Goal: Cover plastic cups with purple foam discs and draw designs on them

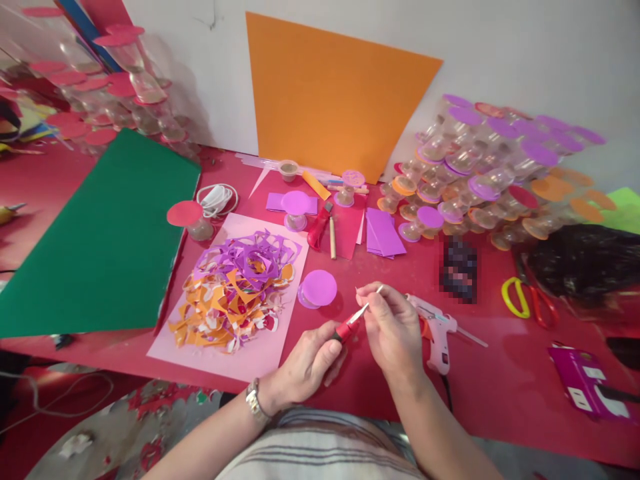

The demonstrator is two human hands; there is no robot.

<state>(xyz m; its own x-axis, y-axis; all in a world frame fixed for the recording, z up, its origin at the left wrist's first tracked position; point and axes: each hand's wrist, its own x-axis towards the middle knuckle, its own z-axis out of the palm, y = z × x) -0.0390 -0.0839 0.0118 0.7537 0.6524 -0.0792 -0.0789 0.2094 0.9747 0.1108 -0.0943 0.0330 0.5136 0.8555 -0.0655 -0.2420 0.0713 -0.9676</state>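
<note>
Left grip [315, 359] holds a tool [343, 331] (red-handled) near the right grip [393, 325].

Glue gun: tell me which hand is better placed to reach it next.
Probably the right hand: it is nearer the glue gun, while the left hand is farther off, gripping the red-handled tool. The right hand is, however, busy at the tool's tip.

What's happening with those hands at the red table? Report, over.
Left hand holding red-handled tool. Right hand at its far end. Glue gun lying beside right hand.
</note>
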